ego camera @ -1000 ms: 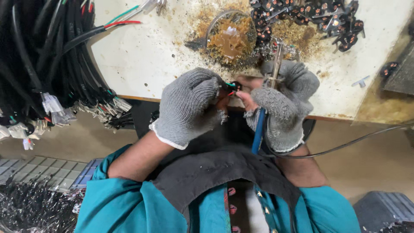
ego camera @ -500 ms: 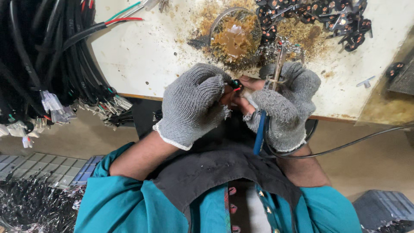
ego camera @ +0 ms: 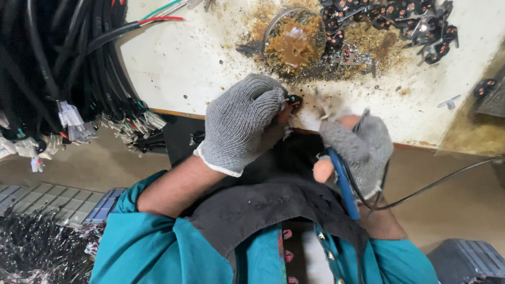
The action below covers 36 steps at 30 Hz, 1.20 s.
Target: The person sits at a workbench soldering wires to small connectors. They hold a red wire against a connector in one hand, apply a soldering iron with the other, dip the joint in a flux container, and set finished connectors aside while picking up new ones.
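Blue-handled soldering iron (ego camera: pixel 344 184) in right hand (ego camera: pixel 357 150), grip closed round it, long axis running from lap up toward table (ego camera: pixel 210 68) edge, tip blurred. Left hand (ego camera: pixel 244 121) pinched shut on one small black connector (ego camera: pixel 293 101), mostly hidden by glove. One flux tin (ego camera: pixel 294 37); black connector pile (ego camera: pixel 400 21) beyond count.

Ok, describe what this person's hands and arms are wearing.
Both hands wear grey knitted work gloves. The left hand glove has a pale rolled cuff at the wrist. The right hand glove leaves fingertips uncovered, so it looks cut or worn through. Teal sleeves are pushed up, leaving the forearms uncovered, and a dark apron lies over the front.
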Tool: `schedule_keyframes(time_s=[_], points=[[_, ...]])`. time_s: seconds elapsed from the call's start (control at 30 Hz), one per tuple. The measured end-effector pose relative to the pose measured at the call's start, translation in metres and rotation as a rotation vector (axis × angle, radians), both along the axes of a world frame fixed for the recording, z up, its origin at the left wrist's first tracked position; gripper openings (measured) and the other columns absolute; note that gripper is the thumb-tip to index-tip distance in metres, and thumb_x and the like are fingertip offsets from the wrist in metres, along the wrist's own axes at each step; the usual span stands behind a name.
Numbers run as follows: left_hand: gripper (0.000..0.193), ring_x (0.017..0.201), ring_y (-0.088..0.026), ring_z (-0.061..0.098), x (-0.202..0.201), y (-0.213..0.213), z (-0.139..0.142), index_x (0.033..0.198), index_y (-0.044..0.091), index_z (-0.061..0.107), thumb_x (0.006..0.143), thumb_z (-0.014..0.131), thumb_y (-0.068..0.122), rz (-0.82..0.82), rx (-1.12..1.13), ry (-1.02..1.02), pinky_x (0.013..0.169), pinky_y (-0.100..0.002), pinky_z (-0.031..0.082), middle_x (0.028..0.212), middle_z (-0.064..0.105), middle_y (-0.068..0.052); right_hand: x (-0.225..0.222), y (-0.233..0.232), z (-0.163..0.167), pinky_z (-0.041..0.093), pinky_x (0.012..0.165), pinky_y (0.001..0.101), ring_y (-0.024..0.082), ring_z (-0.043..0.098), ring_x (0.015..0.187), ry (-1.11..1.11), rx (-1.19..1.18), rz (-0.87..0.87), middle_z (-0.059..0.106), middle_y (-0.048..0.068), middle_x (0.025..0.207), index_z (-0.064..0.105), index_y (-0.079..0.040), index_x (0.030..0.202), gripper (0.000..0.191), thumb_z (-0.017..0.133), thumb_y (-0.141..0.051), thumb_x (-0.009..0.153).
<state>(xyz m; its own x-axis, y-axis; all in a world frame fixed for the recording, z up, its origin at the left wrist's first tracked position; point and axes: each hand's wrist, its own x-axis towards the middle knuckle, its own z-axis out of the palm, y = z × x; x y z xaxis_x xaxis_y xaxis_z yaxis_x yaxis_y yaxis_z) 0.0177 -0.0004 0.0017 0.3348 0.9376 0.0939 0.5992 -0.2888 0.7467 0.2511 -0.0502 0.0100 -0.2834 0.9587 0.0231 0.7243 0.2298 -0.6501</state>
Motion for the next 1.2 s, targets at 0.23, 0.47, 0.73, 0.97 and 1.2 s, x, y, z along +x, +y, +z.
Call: schedule_keyframes(time_s=[0.23,0.47,0.73,0.97,1.2], points=[[0.021,0.086,-0.029,0.068,0.000,0.003,0.004,0.093,0.014,0.063,0.083,0.081,0.017,-0.011,-0.082,0.029,0.068,-0.041,0.053,0.102,0.065,-0.005,0.006,-0.016,-0.017,0.045,0.050,0.0389,0.025,0.061,0.057,0.428,-0.508,-0.238,0.062,0.007,0.067,0.074,-0.008,0.087,0.022,0.089,-0.022,0.080],[0.019,0.086,-0.029,0.068,0.000,0.005,0.005,0.098,0.014,0.064,0.087,0.080,0.015,0.003,-0.100,-0.012,0.070,-0.041,0.054,0.104,0.065,-0.006,0.009,0.000,-0.017,0.039,0.045,0.0436,0.028,0.058,0.050,-0.060,0.043,0.395,0.062,0.008,0.059,0.079,-0.006,0.082,0.020,0.084,-0.020,0.069],[0.020,0.086,-0.029,0.069,-0.001,0.006,0.003,0.096,0.013,0.065,0.085,0.081,0.015,-0.008,-0.108,-0.029,0.070,-0.040,0.055,0.103,0.065,-0.006,-0.002,-0.002,-0.016,0.049,0.046,0.0394,0.021,0.063,0.047,0.170,-0.886,-0.119,0.067,0.003,0.053,0.071,-0.009,0.058,0.028,0.080,-0.017,0.083],[0.023,0.087,-0.031,0.068,-0.003,0.004,0.002,0.098,0.013,0.063,0.083,0.081,0.015,-0.027,-0.106,-0.031,0.071,-0.041,0.054,0.107,0.065,-0.007,0.005,-0.020,-0.030,0.049,0.047,0.0409,0.024,0.060,0.051,0.993,-1.238,-0.658,0.057,0.014,0.058,0.058,0.003,0.064,0.028,0.072,-0.004,0.087],[0.026,0.090,-0.031,0.068,-0.005,0.004,-0.001,0.104,0.011,0.063,0.085,0.080,0.014,-0.044,-0.042,-0.082,0.073,-0.041,0.055,0.108,0.064,-0.009,0.005,-0.026,-0.034,0.051,0.047,0.0380,0.023,0.062,0.052,1.048,-1.228,-0.622,0.059,0.015,0.059,0.060,0.005,0.066,0.023,0.073,-0.001,0.084]])
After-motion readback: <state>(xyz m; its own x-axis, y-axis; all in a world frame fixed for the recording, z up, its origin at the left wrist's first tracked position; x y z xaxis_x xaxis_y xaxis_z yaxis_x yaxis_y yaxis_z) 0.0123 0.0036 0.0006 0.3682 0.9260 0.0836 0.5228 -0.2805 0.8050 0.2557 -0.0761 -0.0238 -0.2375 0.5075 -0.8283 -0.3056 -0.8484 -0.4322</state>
